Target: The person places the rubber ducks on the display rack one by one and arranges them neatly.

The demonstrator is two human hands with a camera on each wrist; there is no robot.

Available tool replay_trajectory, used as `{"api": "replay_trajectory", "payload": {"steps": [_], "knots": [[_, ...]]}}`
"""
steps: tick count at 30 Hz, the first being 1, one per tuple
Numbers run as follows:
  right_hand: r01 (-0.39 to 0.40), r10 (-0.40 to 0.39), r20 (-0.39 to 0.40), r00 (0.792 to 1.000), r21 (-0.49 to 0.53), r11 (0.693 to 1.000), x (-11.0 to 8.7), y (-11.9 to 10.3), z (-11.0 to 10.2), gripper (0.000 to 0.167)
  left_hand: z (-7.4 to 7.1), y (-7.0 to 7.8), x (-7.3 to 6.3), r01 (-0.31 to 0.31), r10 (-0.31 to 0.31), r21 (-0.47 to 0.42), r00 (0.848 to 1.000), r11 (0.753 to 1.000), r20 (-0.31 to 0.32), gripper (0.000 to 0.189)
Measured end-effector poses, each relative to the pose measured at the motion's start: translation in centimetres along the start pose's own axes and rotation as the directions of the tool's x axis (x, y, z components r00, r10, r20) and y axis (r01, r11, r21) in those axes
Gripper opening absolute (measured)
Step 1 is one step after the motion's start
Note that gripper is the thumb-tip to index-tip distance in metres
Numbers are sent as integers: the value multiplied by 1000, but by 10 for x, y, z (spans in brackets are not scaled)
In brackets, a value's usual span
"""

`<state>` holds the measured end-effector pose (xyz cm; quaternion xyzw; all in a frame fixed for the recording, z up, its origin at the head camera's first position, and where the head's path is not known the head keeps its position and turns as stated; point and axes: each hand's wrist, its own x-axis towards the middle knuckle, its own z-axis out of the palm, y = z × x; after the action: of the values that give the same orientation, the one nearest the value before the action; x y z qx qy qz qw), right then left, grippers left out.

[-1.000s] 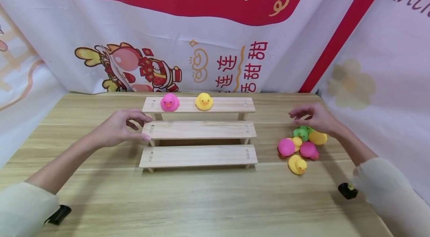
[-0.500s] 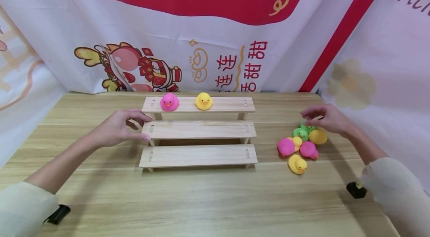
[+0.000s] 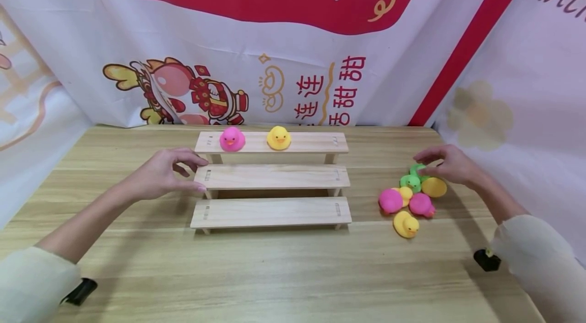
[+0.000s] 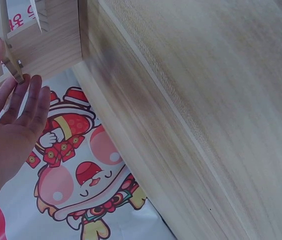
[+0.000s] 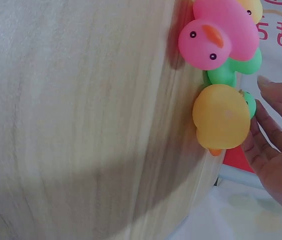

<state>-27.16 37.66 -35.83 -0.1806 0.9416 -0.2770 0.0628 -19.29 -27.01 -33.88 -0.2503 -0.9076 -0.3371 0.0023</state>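
Where the right hand (image 3: 447,163) reaches, ducks (image 3: 410,183) lie beneath

The left hand (image 3: 162,175) holds the nine o'clock end of a three-tier wooden rack (image 3: 272,177). Up top, a pink duck (image 3: 232,139) sits toward eleven o'clock, a yellow duck (image 3: 279,138) at twelve. At three o'clock, the right hand (image 3: 450,164) is beside green ducks (image 3: 410,183) in a cluster (image 3: 407,195).

3-tier wood rack (image 3: 271,176) upright; 2 grn ducks (image 3: 410,183) close tog., R of it
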Motion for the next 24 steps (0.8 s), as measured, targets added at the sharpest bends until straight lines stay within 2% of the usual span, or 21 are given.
{"api": "replay_trajectory", "payload": {"steps": [7, 15, 24], "knots": [[-43, 42, 29, 999, 4, 999, 2, 7, 4, 37, 0, 1, 0, 10, -10, 4, 1000, 1000, -1, 46], [-55, 55, 2, 999, -16, 998, 3, 7, 6, 33, 0, 1, 0, 11, -11, -4, 1000, 1000, 7, 49], [-64, 63, -36, 997, -32, 997, 7, -4, 3, 28, 0, 2, 0, 21, -21, -3, 1000, 1000, 4, 48]]}}
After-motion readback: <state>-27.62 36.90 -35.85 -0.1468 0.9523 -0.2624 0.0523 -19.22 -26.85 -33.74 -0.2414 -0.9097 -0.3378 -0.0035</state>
